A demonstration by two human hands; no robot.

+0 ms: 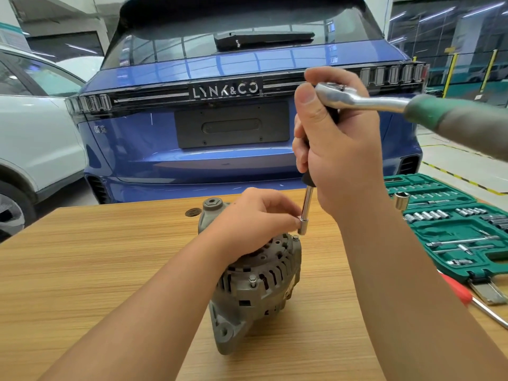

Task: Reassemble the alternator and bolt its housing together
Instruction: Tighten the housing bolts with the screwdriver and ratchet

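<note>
A: Where's the alternator (255, 281)?
B: On the wooden surface (110, 257), standing on end, vented end cap up. Take it as the reference point.

A: Hands?
B: Left hand (253, 218) rests on top of the alternator, fingers (288, 215) pinched closed on the socket (303, 226). Right hand (335, 149) sits directly above it, fingers wrapped tight round the black extension grip just under the ratchet (357, 99) head.

A: Socket seated?
B: No — it hangs just above the housing bolt (295, 237) at the alternator's far-right rim, slightly offset. Not touching, as far as I can tell.

A: Risks?
B: Long extension, tall stack. If the socket lands cocked, it could round the bolt head or skid off onto the vents. Swinging the handle with only the left hand steadying could tip the alternator — nothing clamps it. A cross-threaded bolt would strip the aluminium. Second bolt (252, 280) on the near side also stands proud, so tightening one fully first may pull the halves uneven.

A: Tool case?
B: Green socket set (450, 229), right of the alternator, well apart.
</note>
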